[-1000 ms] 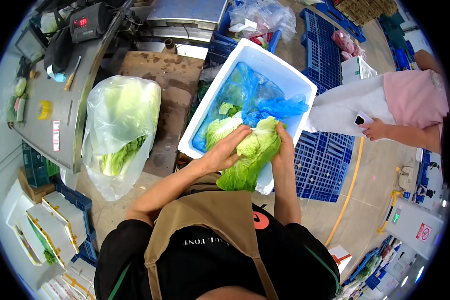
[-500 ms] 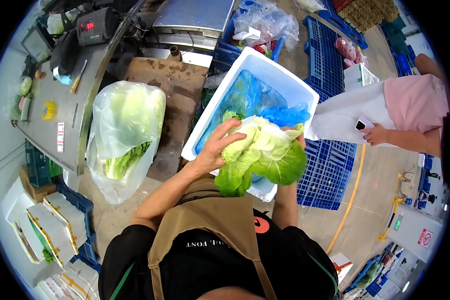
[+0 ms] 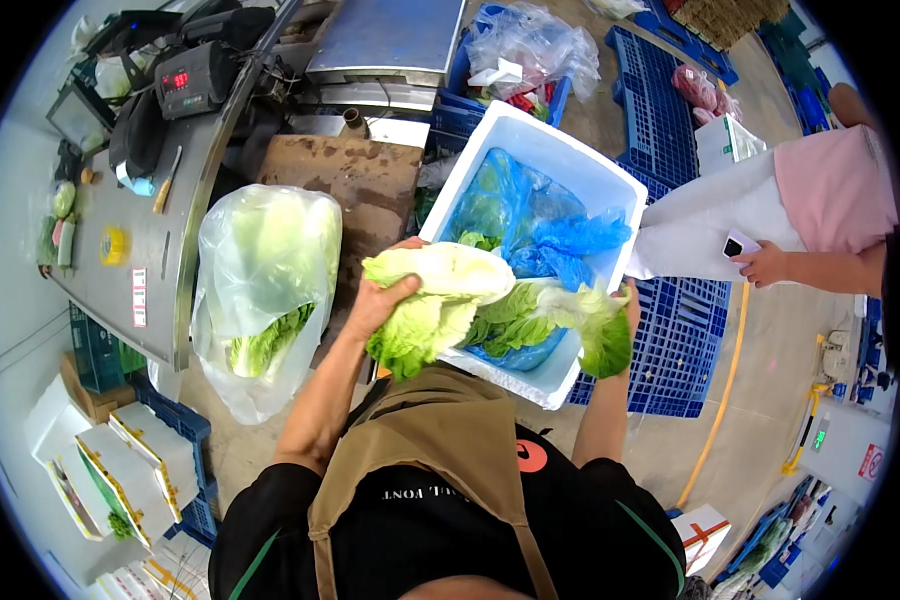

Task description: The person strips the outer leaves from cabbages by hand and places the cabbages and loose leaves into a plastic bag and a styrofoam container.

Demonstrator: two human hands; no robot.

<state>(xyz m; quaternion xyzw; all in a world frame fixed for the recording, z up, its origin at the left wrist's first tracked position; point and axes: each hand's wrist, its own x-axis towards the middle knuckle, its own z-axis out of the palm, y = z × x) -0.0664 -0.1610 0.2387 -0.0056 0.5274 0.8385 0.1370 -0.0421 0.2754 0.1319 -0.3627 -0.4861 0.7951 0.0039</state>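
- Apron (image 3: 410, 440): brown, worn over a black shirt at the near edge of the view.
- Left hand (image 3: 378, 305): clamped on a cabbage piece (image 3: 430, 290), thumb on top. The piece lies tilted, pale stalk side toward the right, green leaf end hanging down, in front of the near left corner of the foam box.
- Right hand (image 3: 632, 308): clamped on a leaf section (image 3: 605, 340), fingers partly hidden behind it. This section is just outside the right wall of the box. The 2 hands are well apart.
- Middle leaves (image 3: 520, 312): between the 2 hands, above the box opening. Whether they join both held pieces cannot be told.
- Foam box (image 3: 540, 140): white, open, tilted in view. A blue plastic bag (image 3: 560, 245) lies inside, with green leaves near it.
- Clear bag (image 3: 260, 250): left of the box, well apart from it, with pale and green cabbage inside, beside a stained brown platform (image 3: 370, 165).
- Metal counter (image 3: 195, 205): at far left, carrying a knife (image 3: 168, 180), a yellow tape roll (image 3: 114, 246) and a unit with a red display (image 3: 180, 80).
- Blue pallet (image 3: 665, 350): on the floor, right of the box.
- Co-worker (image 3: 835, 185): beyond the pallet, in a pink top, phone (image 3: 738, 245) in hand.
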